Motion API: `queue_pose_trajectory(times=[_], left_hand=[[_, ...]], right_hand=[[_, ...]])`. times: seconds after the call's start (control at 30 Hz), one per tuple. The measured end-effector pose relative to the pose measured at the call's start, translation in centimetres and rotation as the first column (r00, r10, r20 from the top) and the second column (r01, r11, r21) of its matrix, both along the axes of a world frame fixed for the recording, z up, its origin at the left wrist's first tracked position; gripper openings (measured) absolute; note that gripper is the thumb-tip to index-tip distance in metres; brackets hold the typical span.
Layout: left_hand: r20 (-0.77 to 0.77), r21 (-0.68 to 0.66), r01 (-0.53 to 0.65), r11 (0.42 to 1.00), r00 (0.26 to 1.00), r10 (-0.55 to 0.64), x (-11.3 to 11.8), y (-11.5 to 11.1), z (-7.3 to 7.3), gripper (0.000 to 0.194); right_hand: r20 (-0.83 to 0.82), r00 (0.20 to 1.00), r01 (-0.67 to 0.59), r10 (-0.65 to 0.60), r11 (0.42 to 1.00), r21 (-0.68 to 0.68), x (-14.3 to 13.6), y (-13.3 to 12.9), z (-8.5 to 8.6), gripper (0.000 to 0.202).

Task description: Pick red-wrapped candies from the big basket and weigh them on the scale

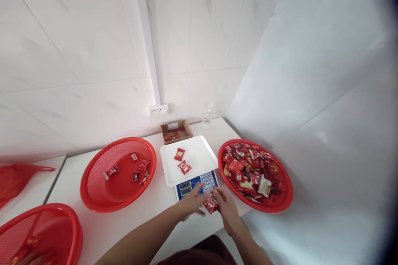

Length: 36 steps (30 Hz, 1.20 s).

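Note:
In front of the scale's keypad, my right hand (pixel 226 208) pinches a small red snack packet (pixel 212 204) with white lettering. Just left of it is my left hand (pixel 193 202), its thumb and fingers apart; whether it touches the packet's edge I cannot tell. Both hands are over the front of a blue digital scale (pixel 196 181). On the scale's white tray (pixel 199 145) lie two more red packets, one (pixel 179 154) behind the other (pixel 184 167). A red basket (pixel 287 190) heaped with red-wrapped packets stands to the right.
Left of the scale a red mesh basket (pixel 104 155) holds several packets. Another red basket (pixel 76 232) is at the lower left, near a red mesh bag (pixel 15 180). Behind the tray sit a cardboard box (pixel 186 129) and a clear plastic bottle (pixel 207 116). Walls bound the table behind and right.

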<state>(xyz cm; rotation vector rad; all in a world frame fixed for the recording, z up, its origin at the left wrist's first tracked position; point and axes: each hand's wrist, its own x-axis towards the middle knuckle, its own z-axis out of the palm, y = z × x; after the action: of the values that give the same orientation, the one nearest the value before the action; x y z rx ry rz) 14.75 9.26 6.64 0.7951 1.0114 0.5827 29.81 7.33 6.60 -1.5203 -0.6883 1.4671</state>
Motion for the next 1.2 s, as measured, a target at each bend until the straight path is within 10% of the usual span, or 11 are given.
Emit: queue_pose_trajectory(times=[0.1, 0.27, 0.57, 0.73, 1.07, 1.2], left_hand=[[0.217, -0.275, 0.082, 0.958, 0.976, -0.021, 0.6, -2.3, 0.9, 0.057], [0.19, -0.326, -0.027, 0.945, 0.977, 0.094, -1.6, -2.8, 1.1, 0.046], [0.008, -0.362, -0.357, 0.861, 0.923, 0.386, -2.3, -2.3, 0.9, 0.041], [-0.03, -0.398, -0.452, 0.799, 0.876, 0.481, 0.5, -1.4, 1.5, 0.037], [-0.057, -0.351, -0.508, 0.786, 0.85, 0.524, 6.2, 1.1, 3.6, 0.029], [-0.083, -0.338, -0.53, 0.778, 0.84, 0.537, 7.8, 1.2, 4.2, 0.027]], right_hand=[[0.076, 0.993, -0.087, 0.086, 0.996, 0.013, -1.4, 0.1, 0.4, 0.042], [0.259, 0.941, -0.263, 0.219, 0.953, 0.148, -0.7, 1.6, -0.1, 0.035], [0.761, 0.644, -0.148, -0.08, 0.963, 0.226, 14.3, 12.1, -1.1, 0.036], [0.875, 0.483, -0.187, 0.043, 0.981, 0.055, 19.9, 15.9, -3.6, 0.042], [0.836, 0.518, -0.323, 0.181, 0.946, -0.005, 21.4, 16.8, -5.7, 0.025], [0.862, 0.506, -0.364, -0.012, 0.903, 0.227, 24.4, 17.8, -4.5, 0.024]])
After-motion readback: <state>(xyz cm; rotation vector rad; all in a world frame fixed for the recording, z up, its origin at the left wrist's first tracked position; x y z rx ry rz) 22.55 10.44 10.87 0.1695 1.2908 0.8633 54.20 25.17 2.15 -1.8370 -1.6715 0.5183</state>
